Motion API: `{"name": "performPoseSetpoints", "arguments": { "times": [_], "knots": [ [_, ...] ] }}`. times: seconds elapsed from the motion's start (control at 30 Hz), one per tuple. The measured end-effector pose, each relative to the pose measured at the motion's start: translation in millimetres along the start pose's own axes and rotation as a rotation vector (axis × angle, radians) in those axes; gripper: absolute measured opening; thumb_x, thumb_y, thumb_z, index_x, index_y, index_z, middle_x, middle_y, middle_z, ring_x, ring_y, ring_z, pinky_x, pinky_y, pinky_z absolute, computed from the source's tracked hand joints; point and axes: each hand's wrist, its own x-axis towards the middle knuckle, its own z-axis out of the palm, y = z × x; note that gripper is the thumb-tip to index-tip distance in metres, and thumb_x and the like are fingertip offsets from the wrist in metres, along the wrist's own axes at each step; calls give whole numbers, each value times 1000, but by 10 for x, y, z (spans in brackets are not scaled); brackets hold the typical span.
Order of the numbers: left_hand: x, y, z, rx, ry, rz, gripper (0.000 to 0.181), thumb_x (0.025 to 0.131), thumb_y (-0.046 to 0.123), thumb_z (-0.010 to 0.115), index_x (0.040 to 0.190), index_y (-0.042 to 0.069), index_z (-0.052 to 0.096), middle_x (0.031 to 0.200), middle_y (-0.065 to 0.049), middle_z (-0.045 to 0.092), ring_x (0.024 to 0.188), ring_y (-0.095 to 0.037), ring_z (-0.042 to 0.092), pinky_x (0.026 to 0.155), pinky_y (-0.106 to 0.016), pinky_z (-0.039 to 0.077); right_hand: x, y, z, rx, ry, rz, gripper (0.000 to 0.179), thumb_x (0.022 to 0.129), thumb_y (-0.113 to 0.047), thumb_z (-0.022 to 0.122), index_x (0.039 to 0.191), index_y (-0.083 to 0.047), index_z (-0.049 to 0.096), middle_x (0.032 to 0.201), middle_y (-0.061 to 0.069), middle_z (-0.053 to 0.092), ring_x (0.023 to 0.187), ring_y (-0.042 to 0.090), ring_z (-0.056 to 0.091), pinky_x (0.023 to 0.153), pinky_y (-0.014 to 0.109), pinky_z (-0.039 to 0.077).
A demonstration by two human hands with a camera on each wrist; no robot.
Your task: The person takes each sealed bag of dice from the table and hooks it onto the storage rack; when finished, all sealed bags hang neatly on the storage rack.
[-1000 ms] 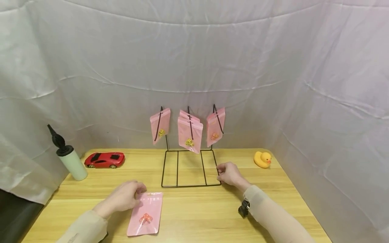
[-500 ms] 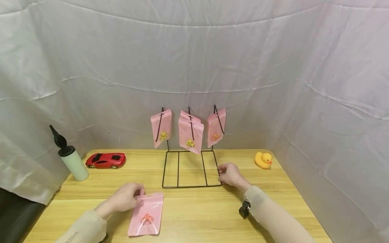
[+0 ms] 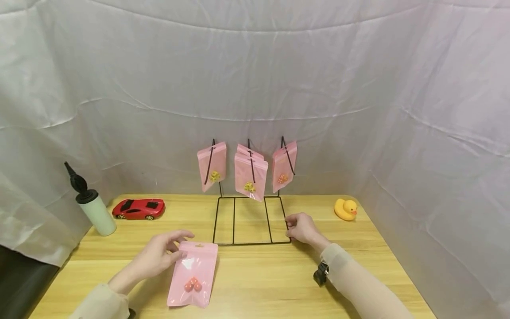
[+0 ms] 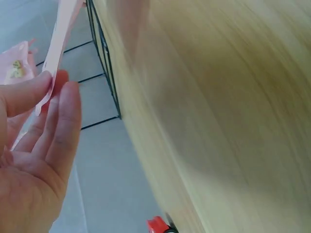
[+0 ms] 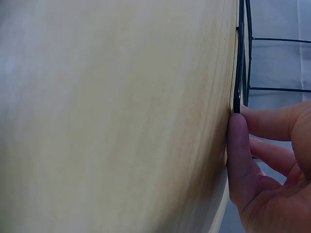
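Observation:
My left hand (image 3: 157, 254) pinches the top left edge of a pink zip bag (image 3: 195, 270) holding a few red-orange dice, its top end raised. In the left wrist view the bag (image 4: 59, 39) appears edge-on between thumb and fingers. My right hand (image 3: 303, 228) grips the right side of the black wire rack's base (image 3: 255, 243); in the right wrist view thumb and finger pinch the wire (image 5: 238, 73). On the rack's prongs hang a left bag (image 3: 207, 164) with yellow dice, middle bags (image 3: 241, 170), the front one with yellow dice, and a right bag (image 3: 279, 164) with orange dice.
A red toy car (image 3: 138, 209) and a pale green hand pump (image 3: 95, 212) with a black nozzle stand at the left. A yellow rubber duck (image 3: 345, 209) sits at the right. Grey cloth (image 3: 255, 79) encloses the wooden table (image 3: 271, 283) at the back and sides.
My left hand has raised the bag's top end from the table and shifted it slightly forward. The right hand stays on the rack's base.

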Motion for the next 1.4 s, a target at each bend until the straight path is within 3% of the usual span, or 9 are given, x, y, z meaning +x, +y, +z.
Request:
{"name": "performPoseSetpoints", "arguments": {
  "times": [0.13, 0.5, 0.87, 1.17, 1.4],
  "knots": [
    [-29, 73, 15, 14, 71, 7, 35, 95, 1, 84, 129, 6, 80, 129, -22, 81, 86, 0, 74, 63, -24, 62, 4, 8, -3, -8, -1, 0, 50, 89, 7, 84, 138, 5, 75, 115, 17, 78, 91, 18, 76, 68, 30, 69],
    [-105, 282, 20, 42, 191, 121, 29, 94, -2, 86, 120, 10, 83, 109, -10, 86, 87, 5, 72, 63, -25, 64, -2, 39, 4, -11, -3, -3, 51, 89, 8, 85, 138, 5, 75, 115, 17, 77, 92, 18, 74, 68, 31, 69],
    [-128, 508, -25, 34, 271, 264, 30, 94, -6, 84, 121, 8, 82, 104, -11, 83, 88, 4, 72, 61, -26, 66, 1, 5, -26, -13, -6, 4, 52, 89, 8, 84, 140, 6, 74, 116, 18, 78, 92, 18, 75, 70, 31, 70],
    [-73, 604, -95, 33, 286, 315, 32, 94, -9, 83, 120, 11, 82, 107, -9, 83, 90, 4, 73, 60, -26, 66, 9, 1, -20, -21, -2, -6, 52, 88, 8, 84, 139, 6, 74, 115, 18, 78, 90, 17, 75, 67, 30, 69],
    [-14, 690, -182, 49, 354, 358, 38, 90, -13, 85, 119, 10, 82, 107, -9, 82, 90, 4, 72, 60, -23, 66, 2, 6, -16, -13, -1, -2, 51, 89, 8, 84, 139, 5, 74, 115, 17, 78, 94, 18, 75, 68, 30, 69]
  ]
}}
